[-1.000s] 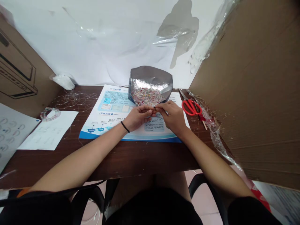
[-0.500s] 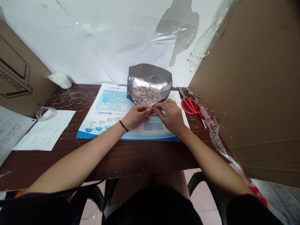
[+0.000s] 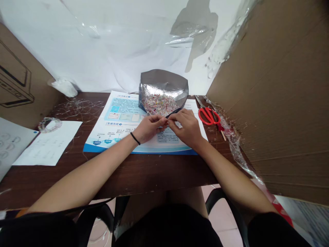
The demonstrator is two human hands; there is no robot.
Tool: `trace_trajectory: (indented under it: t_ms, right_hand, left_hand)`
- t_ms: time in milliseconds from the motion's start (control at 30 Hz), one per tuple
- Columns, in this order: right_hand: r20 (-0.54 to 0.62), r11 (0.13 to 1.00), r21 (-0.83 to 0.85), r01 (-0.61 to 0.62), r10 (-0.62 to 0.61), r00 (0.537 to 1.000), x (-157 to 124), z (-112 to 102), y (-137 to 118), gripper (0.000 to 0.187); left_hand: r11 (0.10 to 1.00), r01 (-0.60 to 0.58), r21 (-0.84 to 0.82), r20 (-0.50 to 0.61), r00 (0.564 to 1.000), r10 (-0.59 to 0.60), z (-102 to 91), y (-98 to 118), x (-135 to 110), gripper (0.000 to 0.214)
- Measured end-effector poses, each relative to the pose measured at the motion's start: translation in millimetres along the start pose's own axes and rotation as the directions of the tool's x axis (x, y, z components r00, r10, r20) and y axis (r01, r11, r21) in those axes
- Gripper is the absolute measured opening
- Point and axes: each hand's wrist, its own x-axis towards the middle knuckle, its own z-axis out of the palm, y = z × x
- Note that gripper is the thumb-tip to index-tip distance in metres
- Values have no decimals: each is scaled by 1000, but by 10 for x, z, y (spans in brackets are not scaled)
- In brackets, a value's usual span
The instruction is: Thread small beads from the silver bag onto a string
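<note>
My left hand (image 3: 150,129) and my right hand (image 3: 186,127) meet fingertip to fingertip just in front of an opened silvery bag (image 3: 164,79). Small mixed beads (image 3: 160,104), mostly pale with some red and yellow, lie in the bag. Both hands are closed in a pinch, thumb against forefinger. Whatever sits between the fingertips is too small to make out. Beneath the hands lies a printed blue and white sheet (image 3: 120,135). A black band (image 3: 135,138) circles my left wrist.
Red-handled scissors (image 3: 209,116) lie right of the bag, beside crumpled clear plastic (image 3: 235,147). At left are tangled clear thread (image 3: 82,109), beaded loops (image 3: 49,125) and a white paper (image 3: 48,147). Cardboard walls (image 3: 277,96) stand on both sides of the dark table (image 3: 154,175).
The pinched fingertips shift very slightly, and the left fingers curl a little more. Bag, scissors and sheet stay where they were; the view moves a touch.
</note>
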Motion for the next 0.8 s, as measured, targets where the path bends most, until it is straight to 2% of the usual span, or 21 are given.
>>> trace_trajectory:
  t_ms: [200, 567, 800]
  right_hand:
    - [-23, 999, -21, 35, -35, 999, 1, 3, -1, 16]
    - [17, 999, -45, 17, -16, 1000, 4, 2, -14, 19]
    - [-17, 998, -65, 16, -17, 1000, -3, 1, 0, 19]
  left_hand:
    - [1000, -14, -2, 12, 1000, 14, -12, -17, 13, 27]
    - [999, -21, -36, 0, 1000, 21, 10, -5, 9, 24]
    - [999, -27, -20, 3, 1000, 27, 3, -13, 16, 22]
